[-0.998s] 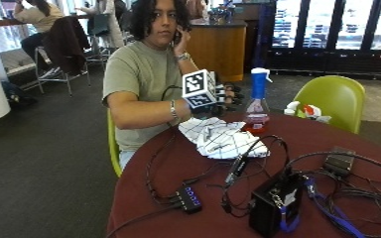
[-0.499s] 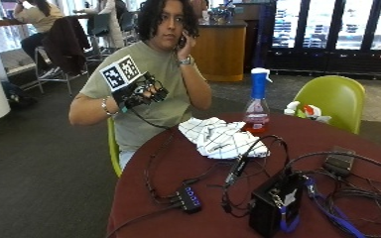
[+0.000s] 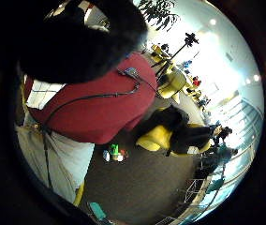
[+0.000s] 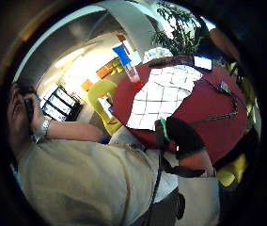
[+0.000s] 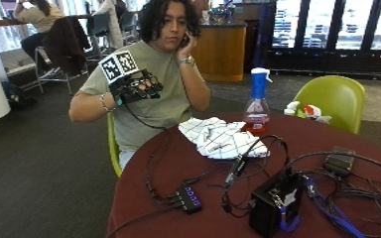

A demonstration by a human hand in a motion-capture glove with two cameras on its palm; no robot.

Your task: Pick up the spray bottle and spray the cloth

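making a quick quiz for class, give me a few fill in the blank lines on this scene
1. The spray bottle stands upright on the ____.
2. The cloth lies crumpled ____ the bottle, not under it.
3. The gloved hand is raised in front of the person's ____, holding nothing.
4. The bottle's spray head is ____ in colour.

Missing words: table; beside; chest; blue

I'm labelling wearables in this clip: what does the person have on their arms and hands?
The right hand wears a black glove with a cable trailing from it and a bracelet at that wrist. The other hand is bare, with a wristwatch. Both arms show below short olive sleeves.
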